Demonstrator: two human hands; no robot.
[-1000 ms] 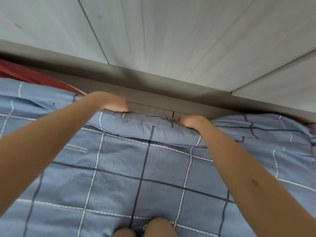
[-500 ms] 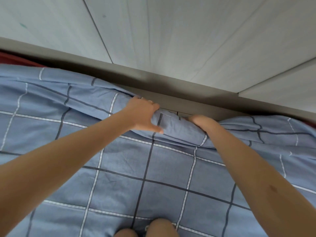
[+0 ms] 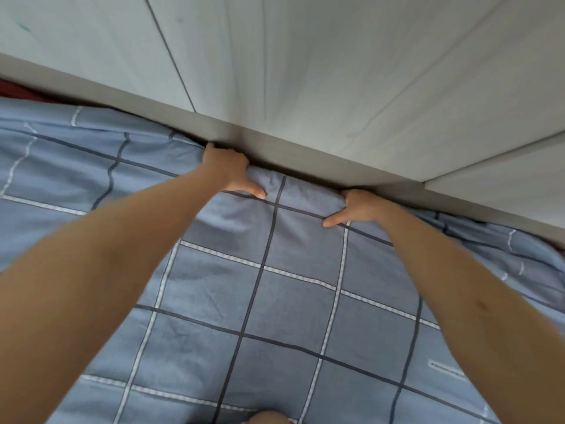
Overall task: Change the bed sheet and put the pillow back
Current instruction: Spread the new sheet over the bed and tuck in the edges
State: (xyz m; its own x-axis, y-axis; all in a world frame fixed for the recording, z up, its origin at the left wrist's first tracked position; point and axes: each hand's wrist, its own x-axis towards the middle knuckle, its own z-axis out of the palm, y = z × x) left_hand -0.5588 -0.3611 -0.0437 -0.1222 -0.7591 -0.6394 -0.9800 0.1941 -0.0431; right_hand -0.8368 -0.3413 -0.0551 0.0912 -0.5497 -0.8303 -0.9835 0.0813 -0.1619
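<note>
A blue bed sheet [image 3: 293, 301] with dark and white check lines covers the bed across the lower view. My left hand [image 3: 227, 169] grips the sheet's far edge where it meets the grey base strip of the wall, thumb lying on top, fingers hidden over the edge. My right hand [image 3: 359, 206] grips the same edge a little to the right, thumb pointing left on the cloth, fingers tucked out of sight behind the mattress. Between the hands the sheet is bunched. No pillow is in view.
Pale wood-grain wall panels [image 3: 305, 71] rise straight behind the bed, with a grey strip [image 3: 275, 139] along their foot. A sliver of red cloth [image 3: 15, 90] shows at the far left edge. My knee [image 3: 269, 417] rests on the sheet at the bottom.
Both hands have pushed the sheet's folded edge farther back, down against the wall strip. The left hand moved right and forward. The red cloth at the left is now almost covered.
</note>
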